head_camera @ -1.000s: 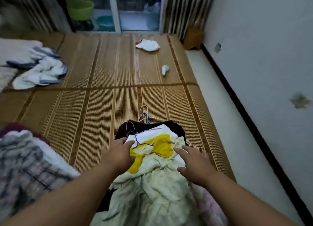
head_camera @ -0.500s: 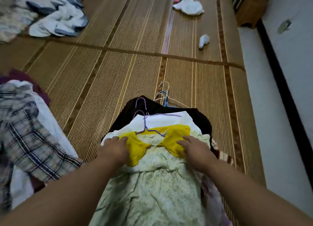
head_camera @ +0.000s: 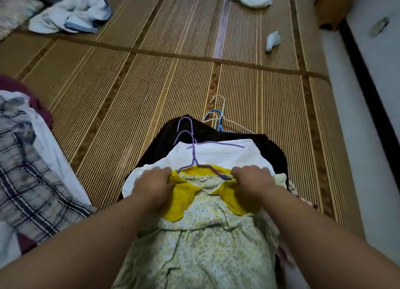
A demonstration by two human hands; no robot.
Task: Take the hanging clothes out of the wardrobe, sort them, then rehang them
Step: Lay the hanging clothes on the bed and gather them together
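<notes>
On the woven mat (head_camera: pixel 129 83), directly in front of the person, the floral dress (head_camera: pixel 194 245) is lying on top of a small stack, with a white garment (head_camera: pixel 216 156) and a dark garment (head_camera: pixel 164 137) showing beneath it. Its long axis is running straight away from the person: skirt nearest, yellow collar at the far end, and the purple hanger (head_camera: pixel 193 156) poking out of the neckline with its hook pointing further away. The left hand (head_camera: pixel 153 184) is curling its fingers round the dress's left shoulder, and the right hand (head_camera: pixel 253 180) is gripping the right shoulder, where the hanger's arm is disappearing under the cloth. Neither hand is nearer than the other, and the hanger's bar is spanning the gap between them. The dress is looking thin and crumpled, pale green with tiny flowers. It is probably going to sag if lifted by the shoulders alone. Loose hangers (head_camera: pixel 218 119) are lying just beyond the stack.
</notes>
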